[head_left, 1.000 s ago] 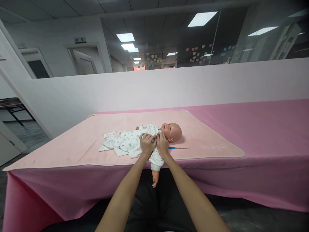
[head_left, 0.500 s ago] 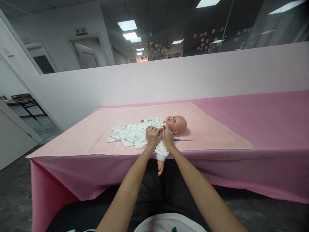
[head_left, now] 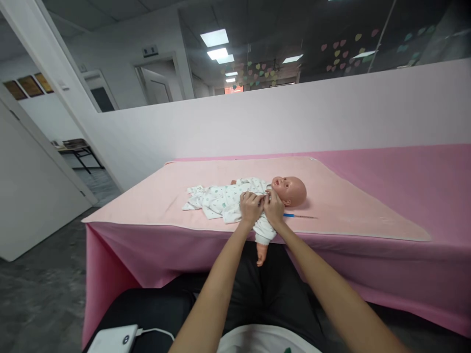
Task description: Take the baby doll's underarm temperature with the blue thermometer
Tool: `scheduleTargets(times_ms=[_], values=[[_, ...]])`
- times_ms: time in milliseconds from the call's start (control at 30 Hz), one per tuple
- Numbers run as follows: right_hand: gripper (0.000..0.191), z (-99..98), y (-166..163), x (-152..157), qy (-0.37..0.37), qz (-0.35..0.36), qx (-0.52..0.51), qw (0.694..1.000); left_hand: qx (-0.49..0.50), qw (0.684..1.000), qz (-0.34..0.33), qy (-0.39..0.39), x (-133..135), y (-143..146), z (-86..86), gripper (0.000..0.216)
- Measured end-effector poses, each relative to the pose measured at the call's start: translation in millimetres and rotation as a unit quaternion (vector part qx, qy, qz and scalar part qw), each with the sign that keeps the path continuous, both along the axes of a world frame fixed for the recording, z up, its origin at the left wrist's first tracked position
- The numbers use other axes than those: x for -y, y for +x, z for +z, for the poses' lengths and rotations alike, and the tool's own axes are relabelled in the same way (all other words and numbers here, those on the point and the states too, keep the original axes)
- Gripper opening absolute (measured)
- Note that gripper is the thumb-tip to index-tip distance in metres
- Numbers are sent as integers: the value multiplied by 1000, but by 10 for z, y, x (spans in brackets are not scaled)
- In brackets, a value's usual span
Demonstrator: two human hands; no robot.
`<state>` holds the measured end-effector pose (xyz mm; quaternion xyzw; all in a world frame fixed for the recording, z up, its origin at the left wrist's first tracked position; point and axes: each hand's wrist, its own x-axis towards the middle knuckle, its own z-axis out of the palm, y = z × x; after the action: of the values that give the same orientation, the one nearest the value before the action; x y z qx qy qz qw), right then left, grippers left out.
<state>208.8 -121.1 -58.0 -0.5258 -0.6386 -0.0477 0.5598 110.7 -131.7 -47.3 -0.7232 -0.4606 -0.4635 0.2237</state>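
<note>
A baby doll (head_left: 294,191) lies on its back on a peach mat, head to the right. It wears a white romper (head_left: 221,200) with a small green print. At the upper chest, near the neck, my left hand (head_left: 251,206) is closed on the romper's cloth. My right hand (head_left: 273,206) pinches the cloth right beside it, close to the doll's chin. My fingers hide the exact spot they grip. One doll arm (head_left: 261,253) hangs over the table's front edge below my wrists. Just right of my right hand lies a thin stick with a blue end (head_left: 289,215).
The peach mat (head_left: 353,215) covers part of a table draped in pink cloth (head_left: 445,196). Behind it stands a white half wall (head_left: 257,127) with glass above. A white power bank (head_left: 114,338) with a cable rests on a black seat at lower left.
The whole view has shifted, so the doll and table appear further right. Both hands stay at the romper's neck area with little visible movement.
</note>
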Motion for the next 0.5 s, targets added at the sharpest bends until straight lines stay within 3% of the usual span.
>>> scheduleTargets(times_ms=[500], values=[[30, -103, -32, -46, 21, -54, 37, 998, 4, 1000, -5, -6, -17, -44, -71, 18]])
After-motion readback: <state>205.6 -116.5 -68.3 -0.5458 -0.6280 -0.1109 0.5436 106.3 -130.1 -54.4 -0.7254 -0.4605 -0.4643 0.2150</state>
